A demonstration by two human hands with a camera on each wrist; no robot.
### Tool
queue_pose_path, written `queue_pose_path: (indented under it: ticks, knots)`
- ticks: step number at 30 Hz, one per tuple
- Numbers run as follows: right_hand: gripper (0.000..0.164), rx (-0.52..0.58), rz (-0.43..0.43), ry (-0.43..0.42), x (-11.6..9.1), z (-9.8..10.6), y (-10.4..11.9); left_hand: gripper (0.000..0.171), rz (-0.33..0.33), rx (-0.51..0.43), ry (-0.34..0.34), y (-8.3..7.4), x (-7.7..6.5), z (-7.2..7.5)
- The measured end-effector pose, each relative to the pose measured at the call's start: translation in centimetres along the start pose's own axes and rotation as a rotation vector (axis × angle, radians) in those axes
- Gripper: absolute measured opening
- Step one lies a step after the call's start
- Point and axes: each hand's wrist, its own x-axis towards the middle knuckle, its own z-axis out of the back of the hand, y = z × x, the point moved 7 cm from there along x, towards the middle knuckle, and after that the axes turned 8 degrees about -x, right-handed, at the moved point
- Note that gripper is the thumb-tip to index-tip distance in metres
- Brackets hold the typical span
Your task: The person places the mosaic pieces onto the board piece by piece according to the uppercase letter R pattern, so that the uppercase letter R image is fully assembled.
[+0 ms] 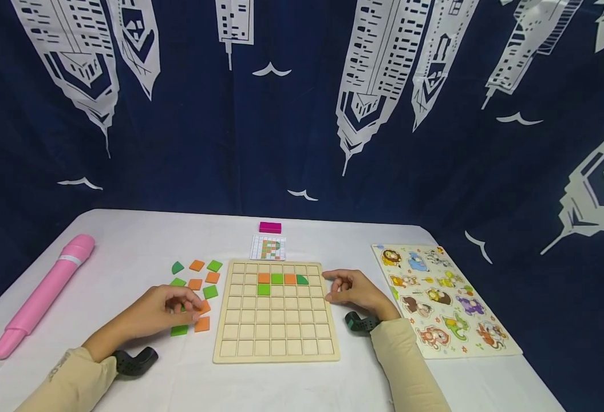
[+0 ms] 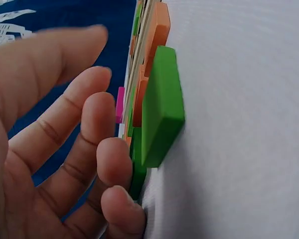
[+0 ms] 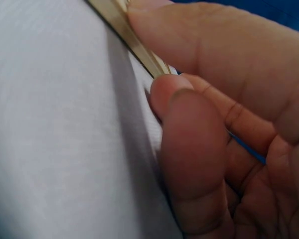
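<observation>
My left hand (image 1: 165, 309) hovers low over loose square tiles left of the board, fingers loosely bent and holding nothing. Its fingertips are right at an orange tile (image 1: 205, 307). In the left wrist view, thumb and fingers stand apart beside a thick green tile (image 2: 162, 107). A wooden grid board (image 1: 278, 332) lies in the middle. On it sit orange tiles (image 1: 264, 278), green square tiles (image 1: 263, 289) and a dark green rounded tile (image 1: 302, 280). My right hand (image 1: 355, 292) rests with thumb and fingertips against the board's right edge (image 3: 127, 32).
Behind the board lie a pattern card (image 1: 268, 248) and a magenta block (image 1: 270, 228). An animal puzzle board (image 1: 435, 309) lies at the right, a pink tube (image 1: 46, 292) at the left. Another dark green rounded tile (image 1: 177, 267) is among the loose pieces. A dark curtain (image 1: 291, 126) hangs behind.
</observation>
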Motion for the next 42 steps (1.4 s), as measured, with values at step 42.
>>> queue_pose_path:
  ticks: [42]
  knots:
    - [0.059,0.016,0.013,-0.002,-0.1,0.03,0.26,0.023,-0.057,0.076,0.041,-0.85,0.11,-0.51]
